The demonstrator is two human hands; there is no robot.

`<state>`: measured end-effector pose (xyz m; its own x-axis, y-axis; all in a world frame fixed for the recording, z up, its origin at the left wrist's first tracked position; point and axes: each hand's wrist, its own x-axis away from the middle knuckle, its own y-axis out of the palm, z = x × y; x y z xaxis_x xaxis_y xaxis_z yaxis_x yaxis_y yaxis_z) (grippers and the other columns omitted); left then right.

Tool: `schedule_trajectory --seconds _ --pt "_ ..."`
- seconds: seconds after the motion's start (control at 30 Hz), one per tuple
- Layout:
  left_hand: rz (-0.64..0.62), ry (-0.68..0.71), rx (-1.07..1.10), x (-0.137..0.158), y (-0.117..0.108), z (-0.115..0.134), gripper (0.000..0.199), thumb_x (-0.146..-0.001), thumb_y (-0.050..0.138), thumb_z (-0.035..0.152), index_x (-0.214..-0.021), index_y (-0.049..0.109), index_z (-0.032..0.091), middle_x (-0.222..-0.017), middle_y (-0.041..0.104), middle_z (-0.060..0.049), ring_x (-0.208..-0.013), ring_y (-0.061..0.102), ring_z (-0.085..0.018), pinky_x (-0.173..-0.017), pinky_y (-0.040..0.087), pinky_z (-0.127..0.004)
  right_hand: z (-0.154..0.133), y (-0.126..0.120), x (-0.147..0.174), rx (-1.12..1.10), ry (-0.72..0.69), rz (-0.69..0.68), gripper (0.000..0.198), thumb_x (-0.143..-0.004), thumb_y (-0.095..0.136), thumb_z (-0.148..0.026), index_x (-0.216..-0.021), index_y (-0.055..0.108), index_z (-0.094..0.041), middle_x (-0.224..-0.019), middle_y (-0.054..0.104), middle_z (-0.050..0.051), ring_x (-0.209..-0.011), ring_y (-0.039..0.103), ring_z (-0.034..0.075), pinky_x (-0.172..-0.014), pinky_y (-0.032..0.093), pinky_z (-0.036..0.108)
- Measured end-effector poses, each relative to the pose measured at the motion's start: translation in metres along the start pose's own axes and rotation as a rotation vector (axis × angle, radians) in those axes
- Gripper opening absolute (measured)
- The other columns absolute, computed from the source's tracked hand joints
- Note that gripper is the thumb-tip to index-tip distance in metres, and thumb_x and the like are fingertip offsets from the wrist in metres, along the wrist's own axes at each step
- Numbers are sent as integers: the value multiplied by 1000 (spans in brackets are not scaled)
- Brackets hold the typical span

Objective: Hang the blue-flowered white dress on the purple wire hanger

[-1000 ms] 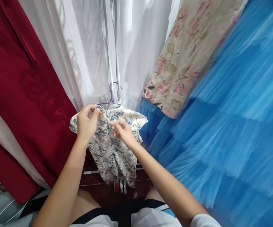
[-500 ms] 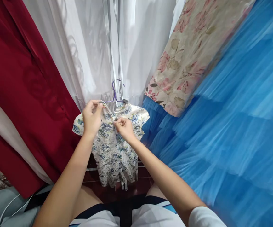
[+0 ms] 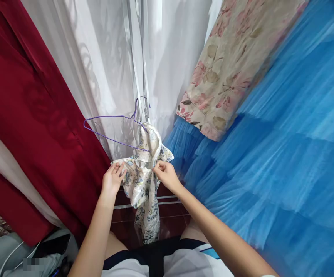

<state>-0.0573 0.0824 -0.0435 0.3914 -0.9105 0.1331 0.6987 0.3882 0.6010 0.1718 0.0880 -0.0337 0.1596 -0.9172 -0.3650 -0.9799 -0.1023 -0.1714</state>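
Observation:
A white dress with blue floral print hangs from one arm of a purple wire hanger; the hanger's left arm is bare. My left hand pinches the dress at its left edge, near a sleeve, with some fingers partly spread. Closed at the neck opening, my right hand grips the fabric edge. The dress is bunched and twisted, with its lower part hanging down between my knees. The hanger's hook rests at the white metal rods.
Dark red fabric hangs on the left and a white curtain behind. To the right are a beige floral cloth and a layered blue tulle skirt. A white cable lies at lower left.
The dress's left shoulder has come off the hanger, baring that arm. Both hands have moved lower, the right also slightly rightward, and the dress has turned and bunched up.

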Motion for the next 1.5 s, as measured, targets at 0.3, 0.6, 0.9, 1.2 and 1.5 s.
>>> schedule_trajectory --seconds 0.3,0.6,0.9,1.2,1.5 --pt "-566 484 -457 101 81 13 16 -86 64 31 -95 69 18 -92 67 -6 -84 64 -17 -79 52 -28 -38 -21 24 -48 -151 -503 21 -78 66 -23 -99 67 -21 -100 65 3 -97 56 22 -88 43 32" --pt "-939 401 -785 111 63 -8 43 -92 54 38 -133 55 26 -124 61 -10 -116 58 -25 -102 46 -38 -63 -39 33 -437 205 -477 28 -84 66 -43 -82 64 -16 -71 56 -1 -62 46 11 -61 38 24" --pt "-958 471 -1337 79 18 -9 30 -87 59 46 -75 65 20 -80 64 -1 -83 59 -18 -115 24 -44 -86 -138 -13 101 126 -583 26 -67 78 -32 -81 70 -11 -68 62 0 -60 52 12 -57 40 23" --pt "-757 694 -1331 76 22 39 36 -96 44 40 -67 49 19 -70 55 0 -81 55 -18 -99 40 -35 -47 -158 -142 174 -87 -20 32 -61 75 -43 -63 62 -14 -59 56 -2 -57 46 11 -56 35 25" --pt "-562 823 -1691 0 -42 86 33 -92 47 48 -95 70 25 -100 71 -4 -101 59 -24 -112 25 -46 -70 -102 -138 -24 30 -390 36 -68 76 -47 -77 69 -14 -65 63 1 -56 52 12 -54 39 24"
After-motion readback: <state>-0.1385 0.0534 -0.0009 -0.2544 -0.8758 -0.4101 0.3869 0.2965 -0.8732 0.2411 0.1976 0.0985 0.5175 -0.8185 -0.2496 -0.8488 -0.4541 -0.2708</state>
